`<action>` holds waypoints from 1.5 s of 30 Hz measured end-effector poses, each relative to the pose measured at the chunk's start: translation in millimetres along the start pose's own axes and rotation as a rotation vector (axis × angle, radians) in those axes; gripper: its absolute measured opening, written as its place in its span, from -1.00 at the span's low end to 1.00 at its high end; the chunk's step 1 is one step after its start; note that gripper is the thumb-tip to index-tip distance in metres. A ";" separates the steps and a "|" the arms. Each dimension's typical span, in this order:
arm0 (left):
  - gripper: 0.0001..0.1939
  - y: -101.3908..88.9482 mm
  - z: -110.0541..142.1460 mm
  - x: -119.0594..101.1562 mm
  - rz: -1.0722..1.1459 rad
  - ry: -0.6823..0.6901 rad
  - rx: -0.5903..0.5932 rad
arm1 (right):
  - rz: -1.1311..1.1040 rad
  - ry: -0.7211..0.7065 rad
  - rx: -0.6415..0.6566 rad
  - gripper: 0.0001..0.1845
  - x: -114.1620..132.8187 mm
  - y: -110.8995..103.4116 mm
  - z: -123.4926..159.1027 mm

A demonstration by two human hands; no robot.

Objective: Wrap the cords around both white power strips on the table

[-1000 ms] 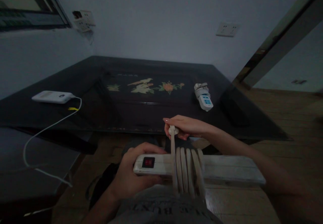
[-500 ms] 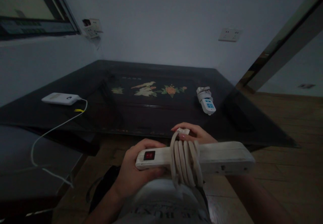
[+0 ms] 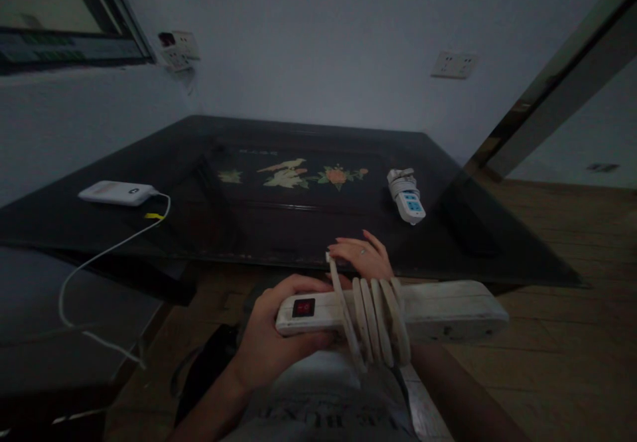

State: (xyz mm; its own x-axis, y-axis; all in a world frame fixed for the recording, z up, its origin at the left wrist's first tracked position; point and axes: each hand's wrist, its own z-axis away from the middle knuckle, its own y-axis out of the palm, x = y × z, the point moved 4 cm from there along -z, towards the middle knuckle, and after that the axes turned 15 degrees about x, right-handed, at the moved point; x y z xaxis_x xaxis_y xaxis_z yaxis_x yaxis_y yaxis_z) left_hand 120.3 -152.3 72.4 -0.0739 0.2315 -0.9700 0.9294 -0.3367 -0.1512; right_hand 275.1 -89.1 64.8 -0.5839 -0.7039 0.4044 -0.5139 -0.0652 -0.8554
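A long white power strip [image 3: 438,310] with a red switch lies level in front of me, its flat white cable [image 3: 379,319] wound round its middle in several turns. My left hand [image 3: 269,342] is closed round the switch end of the strip. My right hand [image 3: 362,259] is behind the strip, just above the windings, with its fingers pinching the cable's loose end near the plug. The right forearm passes under the strip.
A dark glass-topped table [image 3: 149,229] with a flower and bird inlay stands ahead. On it lie a white power bank [image 3: 115,192] with a trailing white cable at the left and a small white and blue socket adapter [image 3: 408,198] at the right. Wall sockets [image 3: 454,65] are behind.
My right hand has brought the cable end down behind the strip and up again. The strip has lifted a little and shifted right.
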 end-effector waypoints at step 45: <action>-0.64 -15.6 -35.4 58.0 0.565 -0.001 -0.436 | -0.402 0.305 0.035 -0.62 3.0 25.9 36.8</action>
State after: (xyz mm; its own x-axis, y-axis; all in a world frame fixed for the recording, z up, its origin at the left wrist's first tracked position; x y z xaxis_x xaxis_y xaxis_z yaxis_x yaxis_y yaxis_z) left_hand 114.4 -101.3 25.3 0.4618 0.1284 -0.8776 0.8855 -0.0093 0.4646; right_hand 283.2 -118.9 31.9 -0.5040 -0.3800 0.7756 -0.7173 -0.3161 -0.6209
